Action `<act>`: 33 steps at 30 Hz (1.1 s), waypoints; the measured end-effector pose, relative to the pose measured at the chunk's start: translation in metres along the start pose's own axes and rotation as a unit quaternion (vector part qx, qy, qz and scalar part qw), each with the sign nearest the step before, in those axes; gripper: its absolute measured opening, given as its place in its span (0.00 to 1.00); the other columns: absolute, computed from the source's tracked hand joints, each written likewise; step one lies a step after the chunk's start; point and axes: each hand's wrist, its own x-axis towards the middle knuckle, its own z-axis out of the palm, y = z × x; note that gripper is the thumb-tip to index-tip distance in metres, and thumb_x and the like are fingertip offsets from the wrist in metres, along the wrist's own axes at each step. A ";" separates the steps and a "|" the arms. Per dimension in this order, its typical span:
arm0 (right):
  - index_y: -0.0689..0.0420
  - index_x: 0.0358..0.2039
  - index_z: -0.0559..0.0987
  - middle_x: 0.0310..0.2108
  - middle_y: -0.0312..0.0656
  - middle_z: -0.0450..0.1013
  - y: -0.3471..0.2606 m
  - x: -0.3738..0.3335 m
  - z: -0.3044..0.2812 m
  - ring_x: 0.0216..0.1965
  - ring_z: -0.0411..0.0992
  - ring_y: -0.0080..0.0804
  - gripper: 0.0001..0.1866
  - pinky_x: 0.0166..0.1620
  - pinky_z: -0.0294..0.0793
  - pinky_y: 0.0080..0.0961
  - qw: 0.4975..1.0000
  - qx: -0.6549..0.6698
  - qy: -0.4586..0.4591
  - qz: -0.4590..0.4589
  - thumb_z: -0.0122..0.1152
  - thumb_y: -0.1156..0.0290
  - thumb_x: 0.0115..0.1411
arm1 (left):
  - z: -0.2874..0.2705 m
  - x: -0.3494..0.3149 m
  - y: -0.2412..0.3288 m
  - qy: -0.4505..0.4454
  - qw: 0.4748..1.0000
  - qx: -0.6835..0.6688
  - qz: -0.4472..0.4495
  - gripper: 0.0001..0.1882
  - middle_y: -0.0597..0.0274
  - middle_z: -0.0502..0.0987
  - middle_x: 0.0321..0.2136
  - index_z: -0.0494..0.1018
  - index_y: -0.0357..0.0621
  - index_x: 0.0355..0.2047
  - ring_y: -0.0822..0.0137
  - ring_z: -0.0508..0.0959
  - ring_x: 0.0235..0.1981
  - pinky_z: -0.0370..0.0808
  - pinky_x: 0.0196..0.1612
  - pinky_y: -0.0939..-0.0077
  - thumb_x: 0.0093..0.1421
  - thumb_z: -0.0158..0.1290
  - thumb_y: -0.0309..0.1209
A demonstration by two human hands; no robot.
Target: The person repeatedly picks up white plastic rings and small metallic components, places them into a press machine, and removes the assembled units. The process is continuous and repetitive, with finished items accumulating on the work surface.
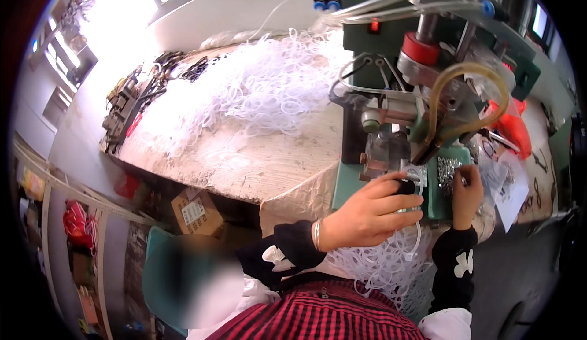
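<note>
White loop [419,233] between hands [374,213], at left fingertips [416,201]

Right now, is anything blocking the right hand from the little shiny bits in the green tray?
Nothing visible is. The right hand is at the green tray, close beside the shiny bits; whether it touches them, I can't tell. The left hand, holding a white loop, is over to the left, not between them.
</note>
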 end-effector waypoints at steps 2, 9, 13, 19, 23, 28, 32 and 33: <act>0.61 0.40 0.81 0.31 0.42 0.77 -0.004 -0.003 0.006 0.33 0.75 0.30 0.07 0.40 0.72 0.25 0.999 0.035 0.021 0.005 0.63 0.78 0.60 | 0.007 -0.009 0.021 0.045 0.996 0.009 -0.077 0.20 0.60 0.78 0.53 0.80 0.49 0.46 0.57 0.78 0.45 0.71 0.63 0.49 0.51 0.61 0.23; 0.62 0.42 0.83 0.36 0.36 0.79 -0.004 -0.041 -0.007 0.37 0.74 0.23 0.07 0.45 0.72 0.21 0.989 0.122 0.050 0.063 0.62 0.78 0.63 | -0.071 -0.068 0.009 0.188 0.893 0.303 -0.274 0.17 0.53 0.81 0.46 0.78 0.38 0.46 0.52 0.79 0.50 0.71 0.55 0.62 0.55 0.59 0.17; 0.63 0.41 0.83 0.36 0.39 0.80 -0.035 -0.027 -0.008 0.38 0.76 0.26 0.07 0.45 0.72 0.22 0.990 0.131 0.041 0.002 0.62 0.78 0.63 | -0.134 -0.063 -0.091 0.132 0.880 0.377 -0.259 0.06 0.54 0.80 0.37 0.80 0.43 0.36 0.51 0.78 0.40 0.75 0.44 0.62 0.58 0.58 0.22; 0.62 0.40 0.83 0.31 0.38 0.78 -0.058 -0.016 0.003 0.36 0.74 0.23 0.07 0.42 0.71 0.20 0.993 0.115 -0.021 -0.005 0.63 0.78 0.61 | -0.139 -0.095 -0.213 -0.022 0.771 0.505 -0.388 0.06 0.51 0.77 0.37 0.80 0.41 0.28 0.48 0.78 0.42 0.77 0.43 0.58 0.52 0.53 0.21; 0.63 0.36 0.82 0.30 0.38 0.77 -0.033 -0.044 -0.013 0.34 0.73 0.27 0.05 0.41 0.70 0.21 0.996 0.078 0.038 -0.002 0.62 0.81 0.59 | -0.106 -0.132 -0.212 -0.040 0.783 0.527 -0.328 0.06 0.48 0.75 0.40 0.79 0.41 0.24 0.47 0.75 0.42 0.76 0.42 0.57 0.48 0.53 0.21; 0.63 0.36 0.81 0.31 0.36 0.78 -0.018 -0.070 -0.046 0.36 0.74 0.22 0.05 0.42 0.71 0.21 0.987 0.120 0.045 0.092 0.63 0.81 0.58 | -0.100 -0.123 -0.120 -0.108 0.868 0.358 -0.325 0.06 0.51 0.78 0.49 0.82 0.40 0.32 0.48 0.76 0.48 0.75 0.48 0.59 0.53 0.58 0.20; 0.63 0.34 0.81 0.33 0.40 0.79 -0.079 -0.048 -0.041 0.37 0.77 0.31 0.06 0.44 0.72 0.24 0.986 0.167 -0.007 0.018 0.64 0.81 0.55 | -0.104 -0.087 -0.085 -0.012 0.911 0.299 -0.283 0.06 0.54 0.80 0.48 0.80 0.38 0.37 0.57 0.78 0.48 0.73 0.51 0.64 0.59 0.57 0.20; 0.63 0.34 0.82 0.33 0.40 0.79 -0.094 -0.039 -0.034 0.37 0.77 0.31 0.06 0.43 0.73 0.25 0.978 0.209 -0.027 -0.007 0.65 0.81 0.54 | -0.103 -0.093 -0.088 0.073 0.917 0.193 -0.342 0.05 0.55 0.81 0.45 0.78 0.37 0.39 0.60 0.78 0.46 0.73 0.51 0.67 0.64 0.54 0.22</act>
